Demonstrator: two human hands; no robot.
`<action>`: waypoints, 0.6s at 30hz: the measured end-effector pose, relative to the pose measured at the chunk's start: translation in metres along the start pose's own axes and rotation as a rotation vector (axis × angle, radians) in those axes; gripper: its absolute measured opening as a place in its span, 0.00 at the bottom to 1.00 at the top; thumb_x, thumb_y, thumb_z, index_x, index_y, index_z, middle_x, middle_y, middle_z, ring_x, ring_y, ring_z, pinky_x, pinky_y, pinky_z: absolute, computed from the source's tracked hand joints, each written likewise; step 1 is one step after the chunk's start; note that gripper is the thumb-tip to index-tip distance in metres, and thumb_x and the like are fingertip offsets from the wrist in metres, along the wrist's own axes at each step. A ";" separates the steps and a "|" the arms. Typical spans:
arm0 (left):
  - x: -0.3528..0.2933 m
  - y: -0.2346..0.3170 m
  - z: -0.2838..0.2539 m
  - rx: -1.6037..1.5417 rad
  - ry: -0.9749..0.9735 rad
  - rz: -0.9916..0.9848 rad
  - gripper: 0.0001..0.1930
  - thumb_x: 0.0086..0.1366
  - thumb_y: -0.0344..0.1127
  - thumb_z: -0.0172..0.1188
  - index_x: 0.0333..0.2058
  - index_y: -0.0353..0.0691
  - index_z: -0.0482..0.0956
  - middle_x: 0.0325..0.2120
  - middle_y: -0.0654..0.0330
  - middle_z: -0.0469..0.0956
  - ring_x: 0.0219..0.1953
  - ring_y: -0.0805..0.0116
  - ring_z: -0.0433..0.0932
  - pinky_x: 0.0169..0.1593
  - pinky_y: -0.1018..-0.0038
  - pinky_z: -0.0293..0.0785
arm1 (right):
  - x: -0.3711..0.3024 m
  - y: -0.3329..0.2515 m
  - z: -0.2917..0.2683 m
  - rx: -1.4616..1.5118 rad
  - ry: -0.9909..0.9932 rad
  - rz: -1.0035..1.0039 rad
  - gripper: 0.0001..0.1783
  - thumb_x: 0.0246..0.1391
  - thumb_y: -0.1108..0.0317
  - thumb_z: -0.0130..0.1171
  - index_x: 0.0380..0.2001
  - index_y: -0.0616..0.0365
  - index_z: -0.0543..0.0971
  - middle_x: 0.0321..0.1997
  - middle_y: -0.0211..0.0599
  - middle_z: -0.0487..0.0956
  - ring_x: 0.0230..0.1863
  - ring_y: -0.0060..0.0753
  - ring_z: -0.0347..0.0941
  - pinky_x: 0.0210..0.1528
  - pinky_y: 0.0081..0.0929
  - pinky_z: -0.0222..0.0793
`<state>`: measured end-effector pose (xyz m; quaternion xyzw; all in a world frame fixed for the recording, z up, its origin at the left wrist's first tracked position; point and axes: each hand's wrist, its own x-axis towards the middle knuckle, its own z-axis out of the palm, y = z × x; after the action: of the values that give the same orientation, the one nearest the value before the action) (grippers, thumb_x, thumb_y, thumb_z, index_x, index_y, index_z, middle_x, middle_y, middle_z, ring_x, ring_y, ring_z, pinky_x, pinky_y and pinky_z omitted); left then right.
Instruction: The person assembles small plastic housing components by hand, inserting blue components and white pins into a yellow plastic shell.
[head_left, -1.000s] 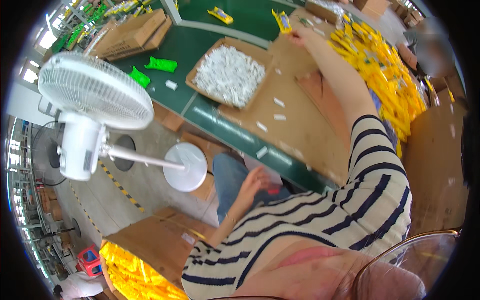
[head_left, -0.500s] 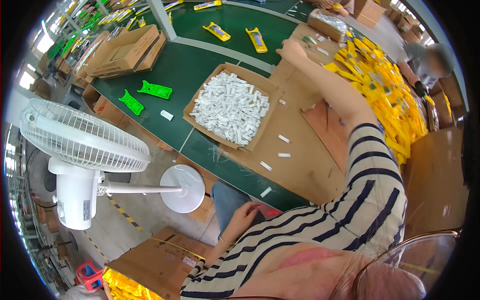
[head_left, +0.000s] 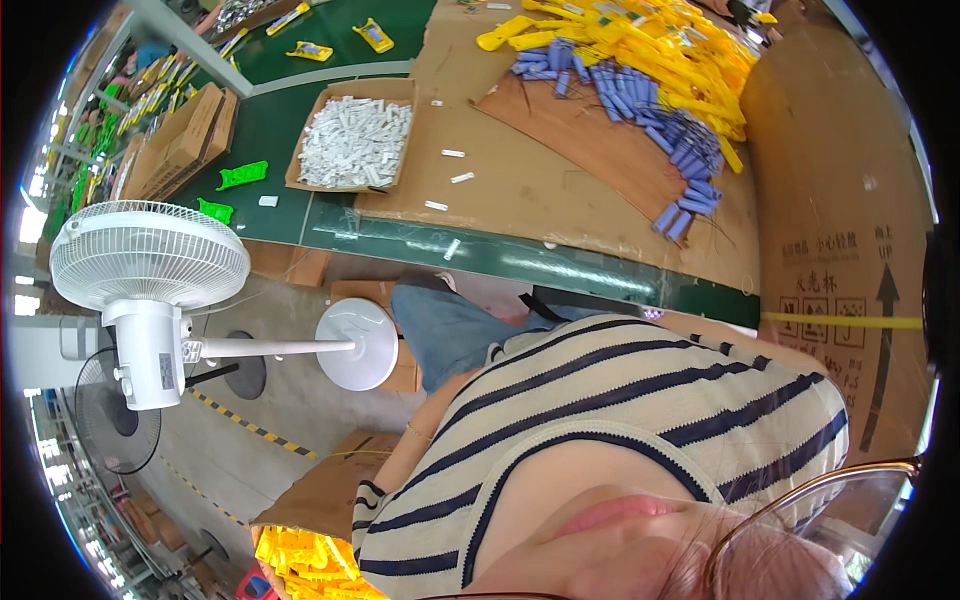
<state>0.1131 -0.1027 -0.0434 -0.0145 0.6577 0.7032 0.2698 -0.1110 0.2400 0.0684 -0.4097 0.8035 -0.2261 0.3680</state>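
Neither of my hands shows: my left forearm, with a thin bracelet, runs toward my lap and its hand is hidden behind my striped shirt. My right forearm lies low along the near table edge, its hand also hidden by the shirt. Across the table from me, blue-purple cylinders with thin wires lie on a brown board. Behind them is a heap of yellow plastic housings. Left of these stands a cardboard box full of small white plastic pieces. Loose white pieces lie beside it.
A white standing fan stands at the left. Green plastic parts and empty cartons are on the green table. Yellow parts lie on the far belt. A large carton rises at the right; another, holding yellow parts, stands lower left.
My right arm has drawn back from the far belt to the near table edge. My left hand, earlier on my lap, is now hidden. The view has turned right, showing the blue-purple cylinders.
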 end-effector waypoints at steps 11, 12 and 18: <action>-0.019 -0.023 0.033 0.013 0.031 -0.025 0.15 0.57 0.30 0.56 0.44 0.39 0.76 0.36 0.55 0.78 0.36 0.69 0.76 0.41 0.75 0.71 | -0.052 0.021 0.044 0.038 -0.101 -0.024 0.11 0.53 0.67 0.53 0.40 0.54 0.77 0.30 0.40 0.79 0.31 0.39 0.76 0.33 0.34 0.70; -0.017 -0.022 0.032 0.016 0.040 -0.020 0.14 0.57 0.30 0.56 0.44 0.39 0.76 0.36 0.55 0.78 0.36 0.69 0.76 0.41 0.75 0.71 | -0.051 0.023 0.042 0.034 -0.109 -0.032 0.11 0.53 0.67 0.53 0.40 0.54 0.77 0.30 0.40 0.79 0.31 0.39 0.76 0.33 0.33 0.70; -0.010 -0.019 0.028 0.024 0.097 0.006 0.14 0.58 0.30 0.56 0.44 0.38 0.76 0.37 0.55 0.77 0.37 0.68 0.76 0.42 0.75 0.70 | -0.043 0.033 0.026 0.007 -0.169 -0.076 0.12 0.54 0.67 0.52 0.41 0.54 0.77 0.30 0.40 0.79 0.31 0.38 0.76 0.33 0.33 0.70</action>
<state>0.1385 -0.0804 -0.0529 -0.0434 0.6785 0.6944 0.2356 -0.0897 0.2927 0.0474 -0.4563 0.7527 -0.2073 0.4269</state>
